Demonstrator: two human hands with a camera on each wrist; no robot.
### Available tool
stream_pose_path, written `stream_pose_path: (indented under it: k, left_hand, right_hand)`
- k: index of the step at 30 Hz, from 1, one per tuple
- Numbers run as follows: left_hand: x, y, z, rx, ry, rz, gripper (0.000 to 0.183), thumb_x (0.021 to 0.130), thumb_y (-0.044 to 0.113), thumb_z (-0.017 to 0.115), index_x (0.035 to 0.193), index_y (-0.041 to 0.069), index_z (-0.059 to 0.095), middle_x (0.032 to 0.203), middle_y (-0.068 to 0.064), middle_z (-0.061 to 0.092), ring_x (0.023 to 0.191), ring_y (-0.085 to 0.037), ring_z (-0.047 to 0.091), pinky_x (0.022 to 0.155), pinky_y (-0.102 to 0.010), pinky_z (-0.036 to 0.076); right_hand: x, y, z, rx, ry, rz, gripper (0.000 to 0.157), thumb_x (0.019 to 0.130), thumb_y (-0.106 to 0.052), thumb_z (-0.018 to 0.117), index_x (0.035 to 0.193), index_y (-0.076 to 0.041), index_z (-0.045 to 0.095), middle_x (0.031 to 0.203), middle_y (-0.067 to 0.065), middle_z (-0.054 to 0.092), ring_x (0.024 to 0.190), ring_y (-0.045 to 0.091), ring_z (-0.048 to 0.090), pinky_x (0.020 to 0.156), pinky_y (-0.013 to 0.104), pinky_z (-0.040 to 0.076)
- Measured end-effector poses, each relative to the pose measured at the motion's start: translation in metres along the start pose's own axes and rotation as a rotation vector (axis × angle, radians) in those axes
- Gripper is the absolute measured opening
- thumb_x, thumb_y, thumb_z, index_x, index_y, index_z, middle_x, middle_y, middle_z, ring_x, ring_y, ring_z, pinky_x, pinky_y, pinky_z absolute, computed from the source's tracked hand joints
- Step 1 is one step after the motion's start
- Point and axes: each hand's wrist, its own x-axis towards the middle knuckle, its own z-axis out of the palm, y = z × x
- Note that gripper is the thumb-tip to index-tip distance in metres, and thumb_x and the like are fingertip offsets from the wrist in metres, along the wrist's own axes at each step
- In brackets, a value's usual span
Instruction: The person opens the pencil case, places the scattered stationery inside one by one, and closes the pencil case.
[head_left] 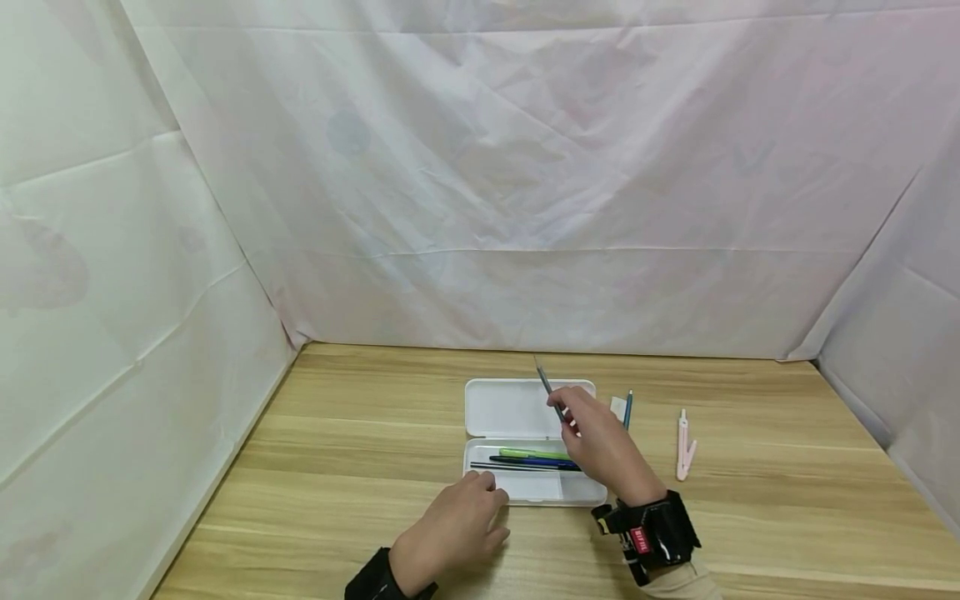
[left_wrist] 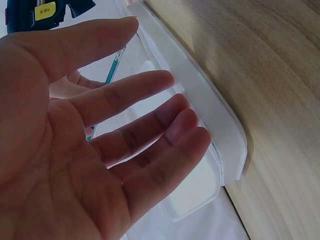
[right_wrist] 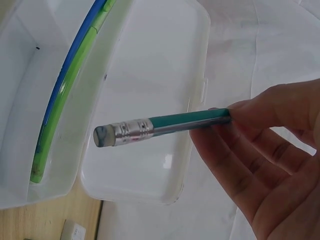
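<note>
Above the raised lid of a white pencil case [head_left: 525, 492], my right hand [head_left: 603, 437] pinches a teal pencil [right_wrist: 185, 121] between thumb and fingers. The pencil is tilted, its metal-banded eraser end pointing back toward the case in the right wrist view. My left hand [head_left: 457, 521] is at the case's front left edge, fingers relaxed and slightly bent, fingertips right at the side wall. Inside the case lie a green pen [right_wrist: 62, 95], a blue pen [right_wrist: 75, 50] and thin dark sticks [head_left: 510, 467]. My right hand hides the case's right end in the head view.
Right of the case, a second teal pencil [head_left: 628, 408] lies by a white eraser [head_left: 618, 406], partly behind my right hand. Farther right is a pink drawing compass [head_left: 683, 450]. White cloth [head_left: 480, 167] hangs around the wooden table [head_left: 360, 417] at the back and sides.
</note>
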Motion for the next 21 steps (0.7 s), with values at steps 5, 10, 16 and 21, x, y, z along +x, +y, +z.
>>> stream_pose_path:
  k: [5, 10, 16, 21]
  left_hand:
    - [-0.0002, -0.0001, -0.0001, 0.002, -0.001, -0.007, 0.023, 0.082, 0.032, 0.076, 0.091, 0.011, 0.071, 0.086, 0.003, 0.055, 0.078, -0.010, 0.051, 0.068, -0.024, 0.046]
    - [-0.0009, 0.0001, 0.0003, 0.006, 0.010, -0.005, 0.022, 0.081, 0.031, 0.076, 0.090, 0.012, 0.071, 0.085, 0.003, 0.055, 0.078, -0.011, 0.051, 0.068, -0.024, 0.046]
    - [-0.0017, -0.0001, 0.0002, 0.004, 0.011, -0.006, 0.022, 0.081, 0.031, 0.076, 0.090, 0.012, 0.071, 0.086, 0.003, 0.055, 0.079, -0.011, 0.051, 0.068, -0.025, 0.046]
    - [-0.0013, -0.0008, 0.0006, 0.015, 0.008, -0.005, 0.023, 0.081, 0.032, 0.076, 0.091, 0.012, 0.071, 0.085, 0.003, 0.055, 0.079, -0.011, 0.052, 0.068, -0.024, 0.046]
  right_hand:
    - [-0.0004, 0.0001, 0.0016, -0.003, -0.004, -0.012, 0.036, 0.085, 0.007, 0.069, 0.117, -0.008, 0.062, 0.109, 0.008, 0.064, 0.086, 0.014, 0.062, 0.070, 0.027, 0.054]
    - [-0.0003, 0.0001, 0.0032, -0.010, -0.006, -0.018, 0.035, 0.086, 0.006, 0.069, 0.117, -0.008, 0.062, 0.109, 0.008, 0.065, 0.086, 0.014, 0.062, 0.071, 0.027, 0.055]
    - [0.0000, -0.0002, 0.0044, -0.021, -0.013, -0.032, 0.035, 0.085, 0.006, 0.070, 0.116, -0.009, 0.062, 0.107, 0.007, 0.065, 0.083, 0.012, 0.060, 0.069, 0.026, 0.054]
    - [0.0001, 0.0001, 0.0050, -0.030, -0.021, -0.051, 0.036, 0.085, 0.006, 0.070, 0.117, -0.009, 0.062, 0.108, 0.007, 0.065, 0.084, 0.011, 0.060, 0.069, 0.026, 0.053]
